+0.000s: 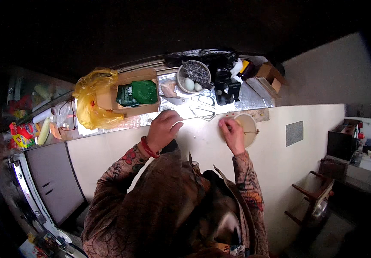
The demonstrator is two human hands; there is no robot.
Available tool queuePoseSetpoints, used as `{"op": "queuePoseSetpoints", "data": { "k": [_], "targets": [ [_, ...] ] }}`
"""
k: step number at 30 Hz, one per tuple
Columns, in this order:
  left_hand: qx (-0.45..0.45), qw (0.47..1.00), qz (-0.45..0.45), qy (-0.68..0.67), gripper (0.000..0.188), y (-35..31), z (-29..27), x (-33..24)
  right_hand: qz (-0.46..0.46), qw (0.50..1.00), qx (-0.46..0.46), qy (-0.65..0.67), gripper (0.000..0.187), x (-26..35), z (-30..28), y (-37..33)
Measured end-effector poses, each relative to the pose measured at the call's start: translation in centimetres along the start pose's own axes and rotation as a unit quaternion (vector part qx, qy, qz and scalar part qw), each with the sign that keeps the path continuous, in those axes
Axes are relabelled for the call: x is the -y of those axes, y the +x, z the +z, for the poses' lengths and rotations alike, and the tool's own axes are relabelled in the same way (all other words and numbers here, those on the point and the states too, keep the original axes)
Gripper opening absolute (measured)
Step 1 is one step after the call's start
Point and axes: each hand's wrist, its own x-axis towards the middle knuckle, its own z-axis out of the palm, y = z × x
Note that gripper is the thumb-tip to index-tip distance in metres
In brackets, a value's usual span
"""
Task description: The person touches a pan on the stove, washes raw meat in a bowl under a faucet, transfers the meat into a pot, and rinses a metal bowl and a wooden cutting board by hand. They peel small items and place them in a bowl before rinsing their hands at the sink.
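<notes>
My left hand [162, 131], with a red band at the wrist, is held over the front edge of the counter. Its fingers are curled, with the thumb close to the index finger; anything between them is too small to make out. My right hand [233, 134] is pinched, thumb against fingertips, beside a round cream-coloured container [251, 133]; what it holds, if anything, does not show. Scissors [203, 112] with dark-rimmed looped handles lie on the foil-covered surface between and beyond the hands. Behind them stands a round basket [179, 79] with pale eggs [189, 84] and dark crumpled material inside.
To the left, a cardboard box [106, 101] holds a green packet [137, 93], with a yellow plastic bag [95, 114] over its side. Black plastic bags [226, 60] and a small open carton [270, 76] sit at the back right. A wooden stool [318, 193] stands lower right.
</notes>
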Motion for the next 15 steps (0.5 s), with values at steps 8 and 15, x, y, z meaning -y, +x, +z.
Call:
{"op": "queuePoseSetpoints", "data": {
  "k": [8, 15],
  "targets": [
    [0.046, 0.996, -0.009, -0.075, 0.01, 1.0, 0.1, 1.4, -0.156, 0.916, -0.03, -0.367, 0.034, 9.4, 5.5, 14.8],
    [0.062, 0.992, -0.037, -0.107, 0.009, 1.4, 0.1, 2.6, -0.156, 0.945, -0.051, -0.284, 0.011, 9.3, 4.8, 16.3]
  ]
}}
